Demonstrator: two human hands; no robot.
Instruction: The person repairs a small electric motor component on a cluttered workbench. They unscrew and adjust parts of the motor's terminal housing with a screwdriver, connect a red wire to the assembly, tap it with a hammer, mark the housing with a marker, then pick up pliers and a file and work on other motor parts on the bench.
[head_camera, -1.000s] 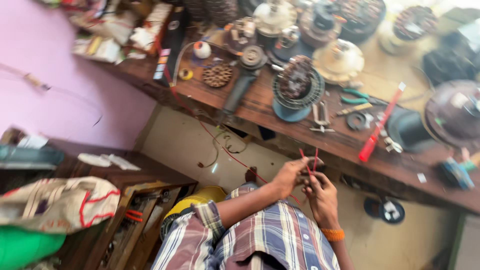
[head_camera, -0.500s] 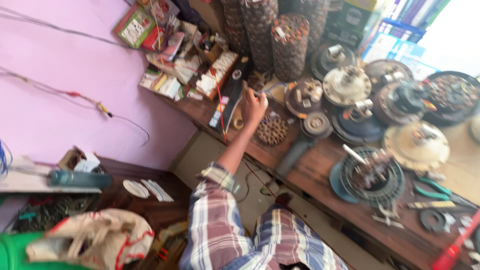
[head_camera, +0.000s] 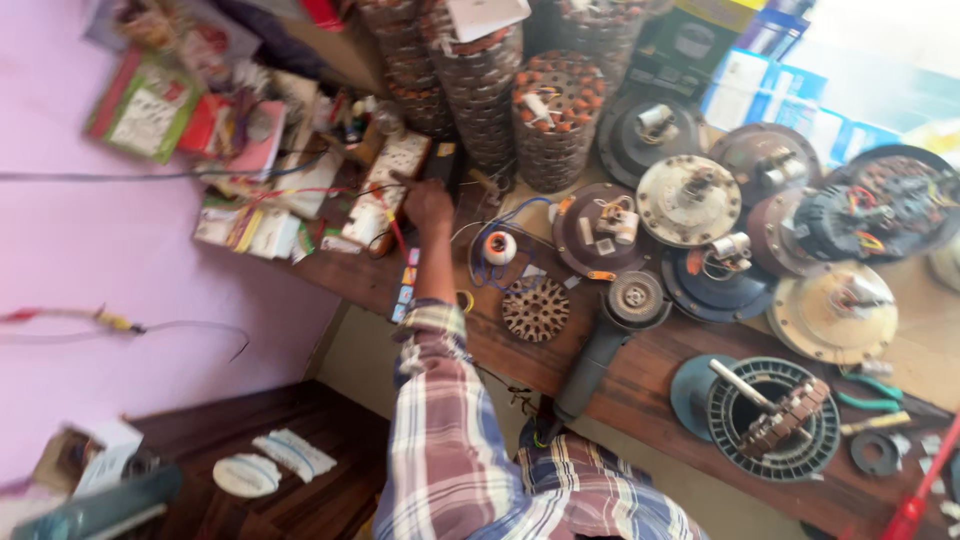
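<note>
Up at the far left of the counter (head_camera: 640, 385), the left hand (head_camera: 428, 205) reaches out to the white switchboard (head_camera: 392, 190), fingers curled with a red wire (head_camera: 396, 232) trailing under them; how tight the grip is, I cannot tell. Best kept slow and steady, clear of the loose wires and stacked coils (head_camera: 556, 125). No right hand in view.

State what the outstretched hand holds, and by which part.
It cannot be told. The hand reaches to the white rectangular switch board with red wires trailing beneath it; its fingers are hidden, so no grip shows.
</note>
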